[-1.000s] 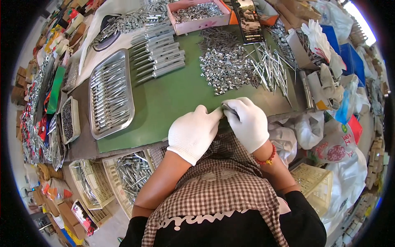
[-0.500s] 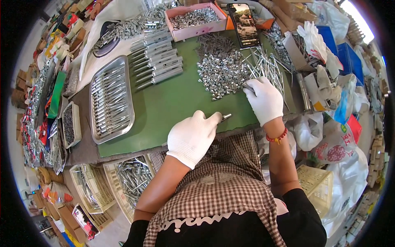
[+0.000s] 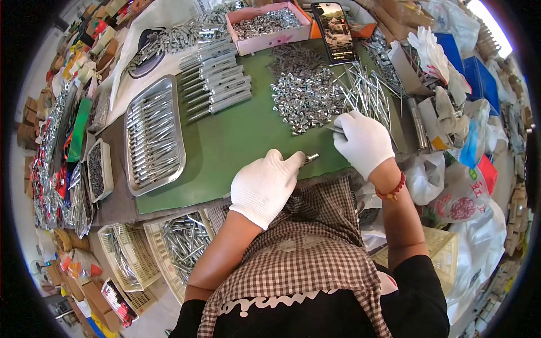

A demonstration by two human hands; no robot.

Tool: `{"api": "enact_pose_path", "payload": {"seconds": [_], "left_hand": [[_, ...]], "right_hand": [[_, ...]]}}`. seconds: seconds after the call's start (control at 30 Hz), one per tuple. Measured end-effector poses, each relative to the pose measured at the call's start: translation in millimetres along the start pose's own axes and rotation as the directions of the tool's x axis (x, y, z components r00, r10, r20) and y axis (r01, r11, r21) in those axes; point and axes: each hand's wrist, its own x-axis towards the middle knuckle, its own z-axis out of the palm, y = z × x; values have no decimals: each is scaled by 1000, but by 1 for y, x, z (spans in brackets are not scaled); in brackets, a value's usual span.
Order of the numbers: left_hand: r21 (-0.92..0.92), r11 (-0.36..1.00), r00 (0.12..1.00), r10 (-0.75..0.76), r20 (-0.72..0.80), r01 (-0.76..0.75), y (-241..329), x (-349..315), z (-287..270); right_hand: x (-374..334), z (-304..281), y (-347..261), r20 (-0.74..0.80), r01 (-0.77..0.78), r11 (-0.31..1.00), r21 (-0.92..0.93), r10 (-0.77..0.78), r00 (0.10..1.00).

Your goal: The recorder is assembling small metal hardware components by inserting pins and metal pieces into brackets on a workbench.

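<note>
My left hand (image 3: 264, 188), in a white knit glove, is closed around a thin metal rod. The rod's silver end (image 3: 311, 158) sticks out past my thumb and index finger, over the front of the green mat (image 3: 231, 135). My gloved right hand (image 3: 362, 141) pinches a slim grey metal tool (image 3: 333, 129), its tip pointing left; the fingers hide the rest of it. Just beyond that tip lies a heap of small silver cone-shaped nuts (image 3: 304, 101). Behind them is a pile of dark small screws or pins (image 3: 293, 59), and long thin rods (image 3: 366, 93) lie to the right.
A steel tray (image 3: 181, 160) of finished-looking rods stands at left, beside a row of metal tubes (image 3: 228, 93). At the back are a pink box (image 3: 276, 42) of small metal parts and a phone (image 3: 334, 34). Baskets (image 3: 163, 262) of rods stand below the table edge.
My right hand has drawn back from the heap of nuts, slightly toward me and to the right, with the grey tool still pinched. The left hand has barely moved.
</note>
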Motion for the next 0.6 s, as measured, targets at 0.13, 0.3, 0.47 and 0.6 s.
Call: {"api": "enact_pose_path", "payload": {"seconds": [0.13, 0.3, 0.47, 0.6], "left_hand": [[-1, 1000, 1000, -5, 2, 5, 0, -1, 1], [-7, 1000, 1000, 9, -6, -9, -2, -1, 3], [-13, 1000, 999, 19, -31, -20, -2, -1, 2], [7, 1000, 1000, 6, -15, -6, -2, -2, 4]], "right_hand": [[-9, 7, 1, -20, 17, 972, 234, -12, 1000], [-22, 2, -2, -52, -68, 989, 128, 75, 996], [-17, -13, -9, 55, 71, 985, -159, -63, 996], [-1, -11, -4, 113, 108, 993, -39, -103, 988]]}}
